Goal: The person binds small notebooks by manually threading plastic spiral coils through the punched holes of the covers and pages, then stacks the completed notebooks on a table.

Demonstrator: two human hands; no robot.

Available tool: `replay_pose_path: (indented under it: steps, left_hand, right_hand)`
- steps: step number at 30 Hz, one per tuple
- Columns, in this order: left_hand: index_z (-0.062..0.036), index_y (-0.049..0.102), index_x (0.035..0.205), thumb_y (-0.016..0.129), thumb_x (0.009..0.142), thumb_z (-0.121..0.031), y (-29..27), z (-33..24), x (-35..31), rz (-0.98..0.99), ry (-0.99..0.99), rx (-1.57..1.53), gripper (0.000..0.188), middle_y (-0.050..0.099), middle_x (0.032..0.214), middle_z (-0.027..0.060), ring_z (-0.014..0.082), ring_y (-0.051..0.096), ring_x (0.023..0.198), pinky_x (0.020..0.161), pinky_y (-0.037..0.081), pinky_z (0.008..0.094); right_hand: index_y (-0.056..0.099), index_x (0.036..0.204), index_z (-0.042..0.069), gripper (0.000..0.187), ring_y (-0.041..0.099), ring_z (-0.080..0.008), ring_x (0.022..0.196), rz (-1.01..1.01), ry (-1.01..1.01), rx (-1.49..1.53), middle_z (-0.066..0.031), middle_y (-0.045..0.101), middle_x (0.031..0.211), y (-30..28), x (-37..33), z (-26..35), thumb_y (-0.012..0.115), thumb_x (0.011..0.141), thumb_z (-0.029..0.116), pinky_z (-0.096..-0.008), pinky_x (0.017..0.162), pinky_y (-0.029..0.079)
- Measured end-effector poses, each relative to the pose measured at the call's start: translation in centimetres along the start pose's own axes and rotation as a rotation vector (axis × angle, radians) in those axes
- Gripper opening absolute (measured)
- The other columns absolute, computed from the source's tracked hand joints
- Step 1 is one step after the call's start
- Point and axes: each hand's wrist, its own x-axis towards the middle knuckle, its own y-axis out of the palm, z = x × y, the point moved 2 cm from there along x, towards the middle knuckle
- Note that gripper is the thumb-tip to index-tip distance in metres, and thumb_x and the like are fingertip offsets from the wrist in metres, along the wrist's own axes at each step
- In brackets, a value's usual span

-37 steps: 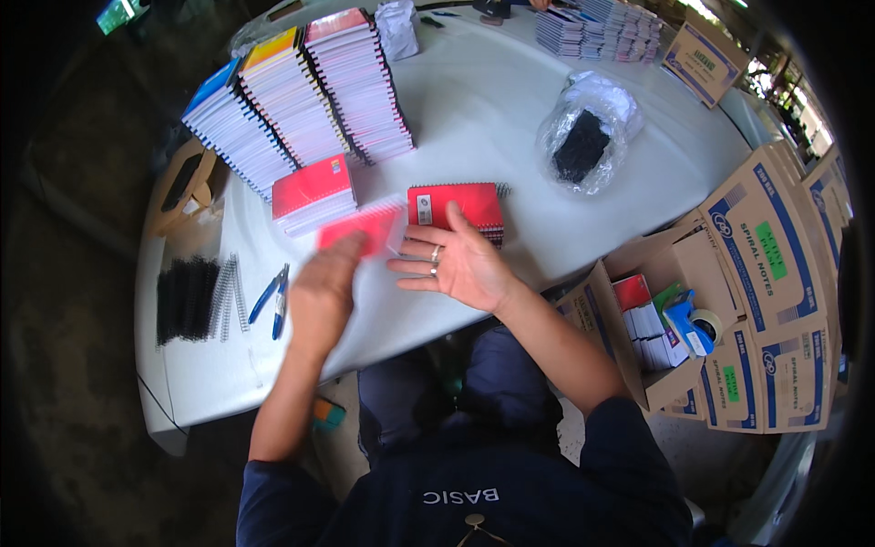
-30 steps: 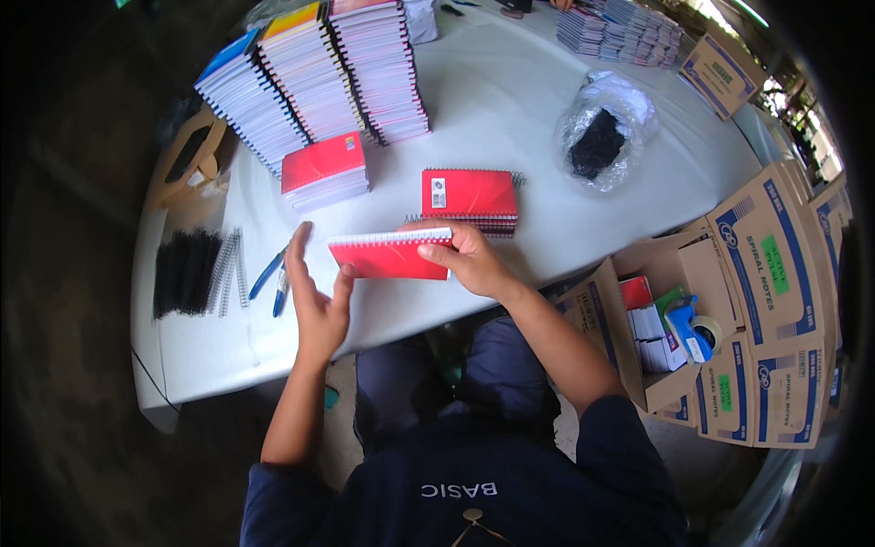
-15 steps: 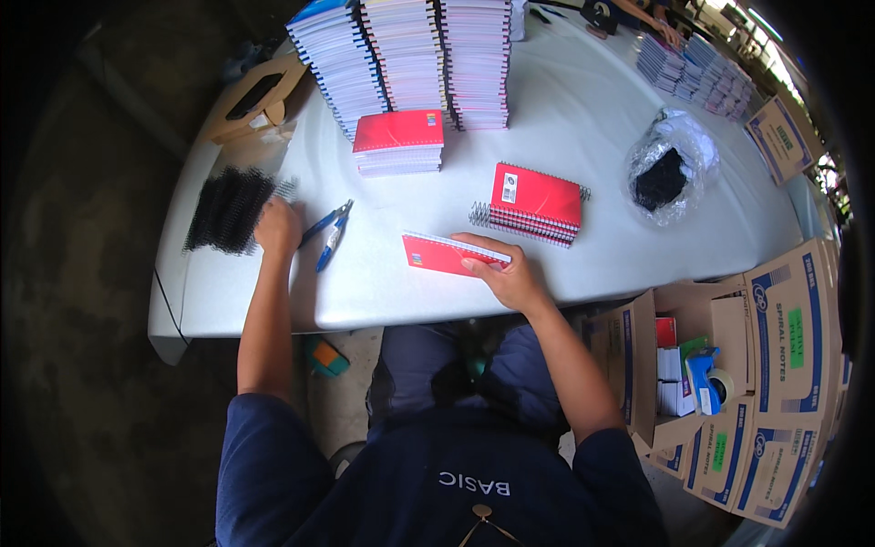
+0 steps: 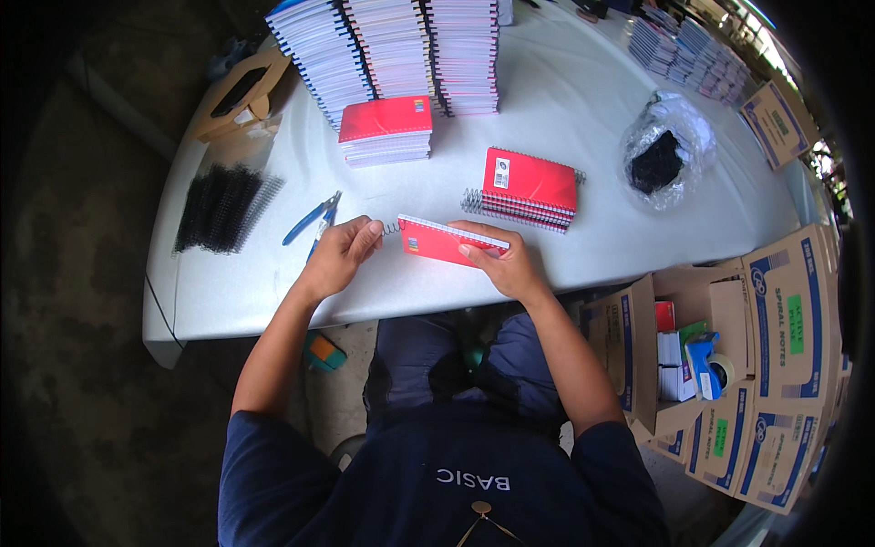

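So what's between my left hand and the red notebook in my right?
In the head view, a dark spiral coil spans the gap, from your left hand to the upper left corner of the red notebook.

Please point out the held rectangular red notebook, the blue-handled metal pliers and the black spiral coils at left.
Held rectangular red notebook (image 4: 439,245), head view: its cover.
Blue-handled metal pliers (image 4: 305,224), head view: one handle.
Black spiral coils (image 4: 221,210), head view: pile's middle.
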Motion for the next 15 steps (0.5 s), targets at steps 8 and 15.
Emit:
replay_pose_path:
  steps: [8, 15]
  left_hand:
    - [-0.0036, 0.056, 0.075, 0.045, 0.095, -0.041, -1.1, -0.2, 0.9, 0.080, -0.274, -0.357, 0.044, 0.048, 0.055, 0.0006, 0.0090, 0.046, 0.050, 0.047, 0.035, 0.0223]
    - [-0.0057, 0.062, 0.096, 0.065, 0.083, -0.012, -2.5, -2.8, 2.6, -0.011, 0.294, 0.153, 0.015, 0.060, 0.084, 0.0032, 0.0151, 0.056, 0.078, 0.070, 0.044, 0.0281]
  right_hand:
    - [0.061, 0.115, 0.003, 0.030, 0.056, -0.0091, 0.095, 0.046, 0.007, 0.005, -0.0061, 0.065, 0.107, -0.1, -0.1, -0.3, 0.059, 0.086, 0.005, -0.0244, 0.086, 0.044]
    - [0.061, 0.115, 0.003, 0.029, 0.056, -0.0095, 0.094, 0.029, -0.010, -0.012, -0.0065, 0.065, 0.106, 0.2, -0.1, 0.0, 0.060, 0.086, 0.008, -0.0245, 0.086, 0.044]
